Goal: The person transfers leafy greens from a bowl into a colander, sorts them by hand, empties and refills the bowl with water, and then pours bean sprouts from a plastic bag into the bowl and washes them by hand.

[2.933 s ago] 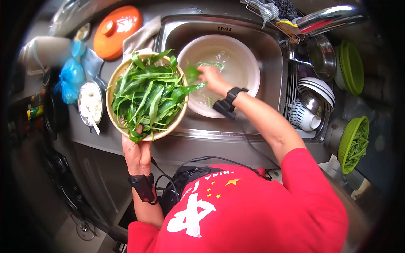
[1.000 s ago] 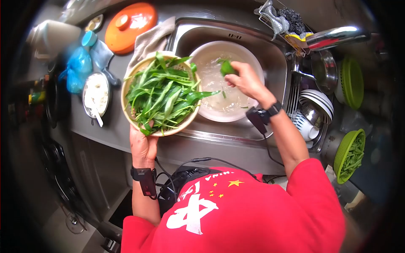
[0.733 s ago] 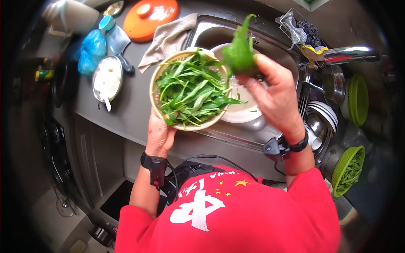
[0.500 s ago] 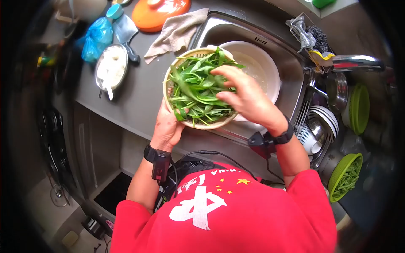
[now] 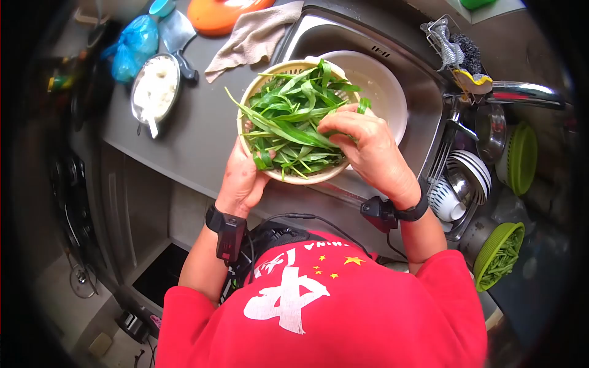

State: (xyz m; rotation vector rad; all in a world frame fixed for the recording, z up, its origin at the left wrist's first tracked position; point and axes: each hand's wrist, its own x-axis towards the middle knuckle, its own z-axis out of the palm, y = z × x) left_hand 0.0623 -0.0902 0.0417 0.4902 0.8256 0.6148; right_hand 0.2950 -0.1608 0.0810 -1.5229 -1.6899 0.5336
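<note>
A cream-coloured colander [image 5: 319,176] heaped with long leafy greens [image 5: 294,116] is held up at the sink's left edge. Beneath its near left side, my left hand [image 5: 240,181] grips it, with the thumb by the rim and the other fingers mostly hidden. Over the right part of the heap, my right hand [image 5: 374,147] is closed, fingertips pinched on some greens; one leaf sticks out above the knuckles. Behind the colander, a white basin [image 5: 396,101] sits in the steel sink [image 5: 424,104], partly covered by the colander and my right hand.
Left on the counter are an oval dish of white food [image 5: 158,86], a cleaver [image 5: 176,35], a blue plastic bag [image 5: 136,46], a beige cloth [image 5: 251,40] and an orange lid [image 5: 224,13]. At right are the faucet [image 5: 527,94], a dish rack with bowls [image 5: 469,168] and a green basket of beans [image 5: 485,270].
My right hand has come down onto the right side of the greens, and its spread fingers have closed in a pinch. The leaves lie differently; the colander stays nearly in place.
</note>
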